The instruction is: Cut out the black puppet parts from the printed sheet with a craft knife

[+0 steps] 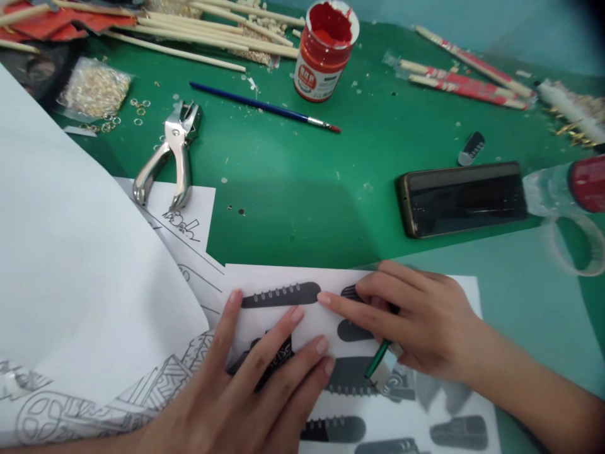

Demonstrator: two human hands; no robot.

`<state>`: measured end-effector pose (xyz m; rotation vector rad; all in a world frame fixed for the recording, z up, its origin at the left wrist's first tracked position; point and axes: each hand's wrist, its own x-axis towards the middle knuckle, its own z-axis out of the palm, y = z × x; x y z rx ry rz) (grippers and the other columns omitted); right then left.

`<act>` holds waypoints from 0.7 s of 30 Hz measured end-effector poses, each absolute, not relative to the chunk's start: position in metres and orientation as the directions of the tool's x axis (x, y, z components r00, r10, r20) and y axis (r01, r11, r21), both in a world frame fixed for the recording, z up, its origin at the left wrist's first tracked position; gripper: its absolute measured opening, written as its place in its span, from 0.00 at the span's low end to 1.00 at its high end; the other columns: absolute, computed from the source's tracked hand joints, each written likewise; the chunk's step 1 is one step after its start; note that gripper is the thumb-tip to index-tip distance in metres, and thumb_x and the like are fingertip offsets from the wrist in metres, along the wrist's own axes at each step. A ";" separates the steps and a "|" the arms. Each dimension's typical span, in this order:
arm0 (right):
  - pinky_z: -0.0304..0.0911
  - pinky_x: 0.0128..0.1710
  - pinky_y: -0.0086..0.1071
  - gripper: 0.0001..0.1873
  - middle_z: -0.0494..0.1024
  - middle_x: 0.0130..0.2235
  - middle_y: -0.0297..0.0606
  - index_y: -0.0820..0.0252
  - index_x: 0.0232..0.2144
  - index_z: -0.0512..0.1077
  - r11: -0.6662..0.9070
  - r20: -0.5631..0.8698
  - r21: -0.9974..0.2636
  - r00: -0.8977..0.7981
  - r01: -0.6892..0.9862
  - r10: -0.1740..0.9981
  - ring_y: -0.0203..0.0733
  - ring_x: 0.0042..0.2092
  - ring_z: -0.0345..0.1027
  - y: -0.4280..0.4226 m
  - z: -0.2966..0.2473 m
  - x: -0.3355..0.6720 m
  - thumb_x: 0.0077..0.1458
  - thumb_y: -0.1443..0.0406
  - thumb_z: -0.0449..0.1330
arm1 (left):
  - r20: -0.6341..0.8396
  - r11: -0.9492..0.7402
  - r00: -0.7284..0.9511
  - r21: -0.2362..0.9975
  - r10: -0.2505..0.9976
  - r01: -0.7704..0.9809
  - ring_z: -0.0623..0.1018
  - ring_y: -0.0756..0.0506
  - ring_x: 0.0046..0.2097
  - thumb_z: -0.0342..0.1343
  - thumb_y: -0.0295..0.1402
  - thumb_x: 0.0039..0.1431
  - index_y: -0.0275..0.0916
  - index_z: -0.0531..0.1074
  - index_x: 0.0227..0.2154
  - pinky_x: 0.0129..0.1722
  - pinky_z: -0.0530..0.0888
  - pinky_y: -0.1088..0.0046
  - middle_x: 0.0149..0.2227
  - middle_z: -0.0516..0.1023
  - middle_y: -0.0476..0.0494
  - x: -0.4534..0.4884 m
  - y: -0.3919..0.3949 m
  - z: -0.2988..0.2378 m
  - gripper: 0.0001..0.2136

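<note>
My left hand (255, 378) lies flat with fingers spread on a white sheet (302, 315) printed with dark comb-like shapes. Its index fingertip rests at the left end of one dark shape (281, 294). My right hand (411, 321) is closed around a small green-handled tool (380, 362), seemingly a craft knife, with its index finger stretched out to the right end of that same shape. The tool's tip is hidden under the hand.
A large white sheet (70, 252) curls up at left over printed line drawings. On the green mat (302, 189) lie a hole punch (172, 154), a blue paintbrush (265, 107), an open red paint jar (324, 50), a phone (466, 198), wooden sticks (198, 34), and a tape roll (579, 243).
</note>
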<state>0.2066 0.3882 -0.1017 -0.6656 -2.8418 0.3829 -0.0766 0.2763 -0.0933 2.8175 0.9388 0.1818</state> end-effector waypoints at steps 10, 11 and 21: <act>0.52 0.29 0.35 0.26 0.73 0.36 0.38 0.54 0.64 0.67 0.861 0.123 -0.309 -0.880 0.405 0.458 0.44 0.36 0.60 0.388 -0.102 0.208 0.68 0.71 0.47 | 0.077 -0.766 0.771 0.210 0.632 0.608 0.59 0.27 0.73 0.53 0.43 0.72 0.44 0.70 0.64 0.71 0.43 0.24 0.72 0.65 0.47 -0.073 0.277 -0.094 0.22; 0.52 0.29 0.35 0.26 0.73 0.36 0.38 0.55 0.64 0.68 0.860 0.127 -0.310 -0.879 0.405 0.460 0.44 0.36 0.60 0.388 -0.101 0.207 0.68 0.72 0.47 | 0.092 -0.758 0.760 0.209 0.644 0.617 0.60 0.28 0.73 0.53 0.42 0.72 0.43 0.69 0.65 0.71 0.43 0.25 0.72 0.65 0.47 -0.073 0.277 -0.094 0.22; 0.53 0.30 0.35 0.25 0.72 0.36 0.37 0.55 0.62 0.69 0.856 0.156 -0.305 -0.865 0.417 0.477 0.43 0.36 0.59 0.387 -0.101 0.204 0.69 0.73 0.46 | 0.163 -0.725 0.708 0.191 0.688 0.661 0.65 0.30 0.70 0.55 0.42 0.71 0.37 0.70 0.64 0.73 0.49 0.31 0.69 0.70 0.45 -0.068 0.276 -0.095 0.23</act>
